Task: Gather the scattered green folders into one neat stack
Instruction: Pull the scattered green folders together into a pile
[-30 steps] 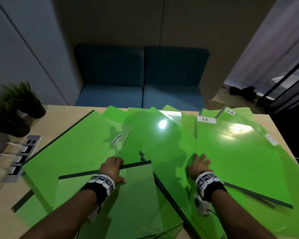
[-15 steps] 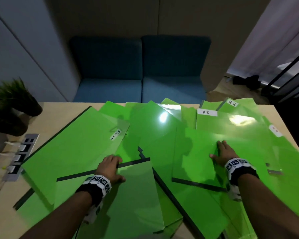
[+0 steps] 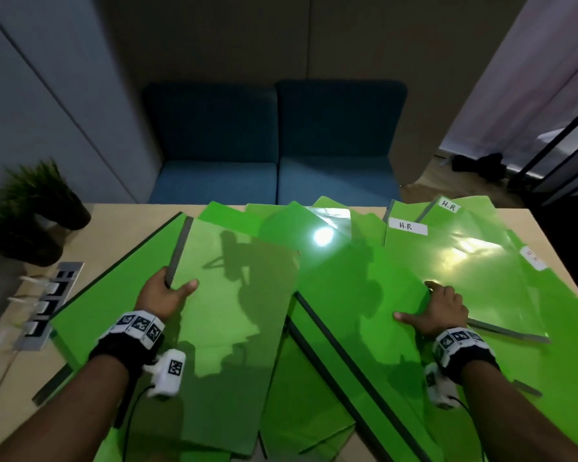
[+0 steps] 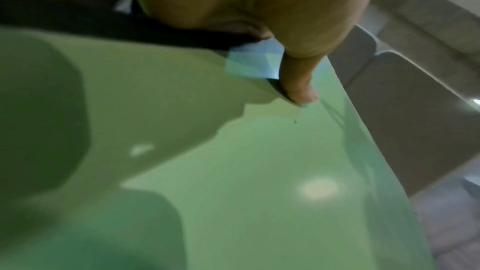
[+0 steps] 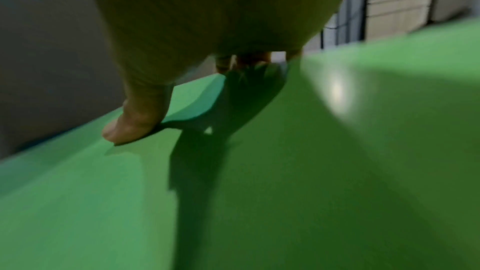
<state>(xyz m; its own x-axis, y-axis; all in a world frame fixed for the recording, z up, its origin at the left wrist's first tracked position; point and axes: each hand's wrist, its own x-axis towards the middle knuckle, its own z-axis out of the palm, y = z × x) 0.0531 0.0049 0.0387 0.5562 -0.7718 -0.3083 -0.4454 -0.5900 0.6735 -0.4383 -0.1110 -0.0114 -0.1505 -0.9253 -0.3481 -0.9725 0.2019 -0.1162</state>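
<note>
Several green folders with black spines lie fanned and overlapping across the wooden table. My left hand grips the black spine of one folder, thumb on top, and holds it raised over the left pile; the left wrist view shows the thumb on that folder. My right hand pinches the right edge of another folder, which is lifted and tilted; its thumb presses the green sheet. Two folders at the back right carry "H.R" labels.
Two potted plants stand at the table's left edge, beside a power socket strip. A blue sofa sits beyond the far edge. Bare wood shows at the far left and near left corner.
My left hand has lifted its folder and swung it upright, spine now pointing away. My right hand shifted to the right edge of its folder and raised it leftward.
</note>
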